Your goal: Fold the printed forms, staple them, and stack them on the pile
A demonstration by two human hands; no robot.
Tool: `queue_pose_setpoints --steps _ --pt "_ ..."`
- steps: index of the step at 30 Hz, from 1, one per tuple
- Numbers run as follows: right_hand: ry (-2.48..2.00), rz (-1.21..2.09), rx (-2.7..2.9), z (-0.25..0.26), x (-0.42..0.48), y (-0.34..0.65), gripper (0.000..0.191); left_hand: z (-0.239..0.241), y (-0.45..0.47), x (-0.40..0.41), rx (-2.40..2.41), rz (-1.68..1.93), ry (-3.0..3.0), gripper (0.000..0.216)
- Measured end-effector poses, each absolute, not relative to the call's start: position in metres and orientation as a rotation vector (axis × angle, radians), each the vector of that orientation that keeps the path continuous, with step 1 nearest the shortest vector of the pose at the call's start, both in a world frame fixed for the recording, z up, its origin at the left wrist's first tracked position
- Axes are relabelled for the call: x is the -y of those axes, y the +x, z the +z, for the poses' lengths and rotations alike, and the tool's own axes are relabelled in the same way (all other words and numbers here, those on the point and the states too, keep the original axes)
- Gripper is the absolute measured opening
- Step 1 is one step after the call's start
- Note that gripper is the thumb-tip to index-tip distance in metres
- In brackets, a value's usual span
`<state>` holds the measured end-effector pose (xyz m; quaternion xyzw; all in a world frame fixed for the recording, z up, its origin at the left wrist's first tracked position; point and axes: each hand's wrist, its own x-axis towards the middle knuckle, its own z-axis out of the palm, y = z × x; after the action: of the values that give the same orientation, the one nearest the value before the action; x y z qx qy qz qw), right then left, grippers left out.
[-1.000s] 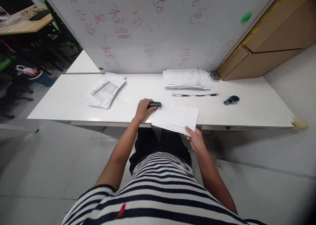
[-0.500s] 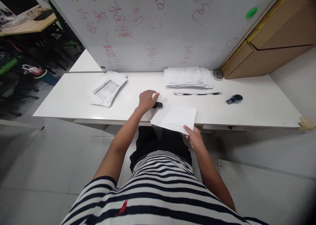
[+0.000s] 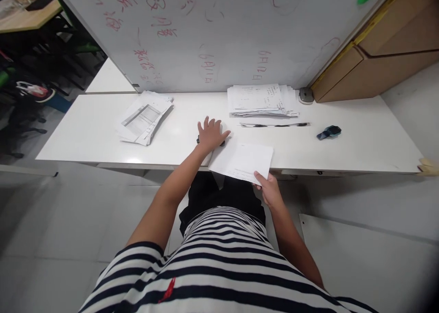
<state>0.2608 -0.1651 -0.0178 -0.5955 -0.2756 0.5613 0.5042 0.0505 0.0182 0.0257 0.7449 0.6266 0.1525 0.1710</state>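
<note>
L hand: your L hand [image 3: 210, 135] is over the black stapler [image 3: 222, 143], fingers spread wide, thumb out toward your R.
Stapler: on the bench [image 3: 370, 150] nr the front edge, mostly hidden under your palm; only the ends show. Can't tell how hard you're pressing, if at all.
R hand: your R hand [image 3: 268, 187] has the paper [image 3: 243, 159] by its near R corner, thumb on top, fingers under.
Paper: print along near side, near edge out past the bench front. L end right by the stapler; can't tell if it's in the stapler's mouth.
L pile: loose printed sheets [image 3: 144, 118], fanned, well apart from your L hand.
R pile: thicker paper stack [image 3: 259, 100], back of bench against the whiteboard [image 3: 233, 34].
Stick: thin dark/white stick [image 3: 274, 125], lying just in front of that stack.
Far R: dark watch [image 3: 329, 132] flat on bench; cardboard boxes [image 3: 343, 70] behind.
</note>
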Motion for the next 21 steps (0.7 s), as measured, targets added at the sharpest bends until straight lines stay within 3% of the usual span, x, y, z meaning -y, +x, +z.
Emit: queue_pose_setpoints --steps 21 --pt "-1.278 1.454 0.449 0.002 0.175 0.266 0.034 0.041 0.016 -0.021 -1.463 0.823 1.697 0.054"
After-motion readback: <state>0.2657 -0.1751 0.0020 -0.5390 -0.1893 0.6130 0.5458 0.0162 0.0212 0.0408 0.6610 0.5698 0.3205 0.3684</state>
